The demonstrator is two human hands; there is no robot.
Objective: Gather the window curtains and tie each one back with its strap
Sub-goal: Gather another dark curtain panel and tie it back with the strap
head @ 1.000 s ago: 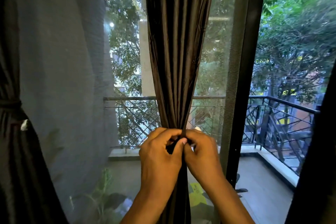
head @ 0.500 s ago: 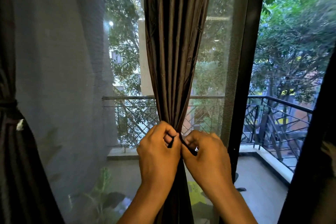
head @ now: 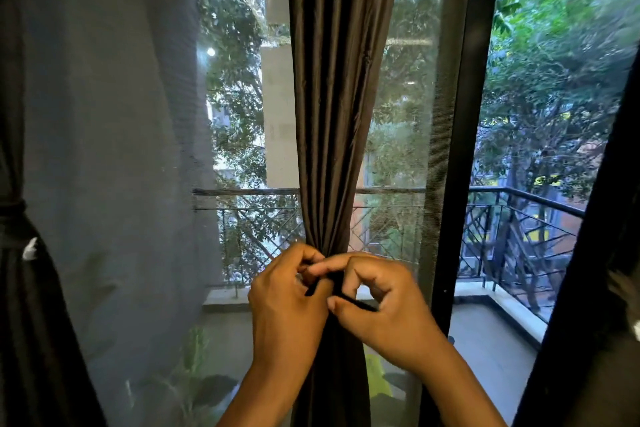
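Brown curtain (head: 341,97) bunched at center, dark strap (head: 353,302) pinched by left hand (head: 287,302) at 9 o'clock, by right hand (head: 384,302) at 3 o'clock

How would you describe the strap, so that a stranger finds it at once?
Find the brown curtain hanging mid-window, left of the dark frame. Where both hands pinch its folds, a thin black strap runs between the left hand and right hand. It alone is narrow.

Window frame (head: 453,149) crowds the gathered curtain (head: 337,114) (right side); left lies open.
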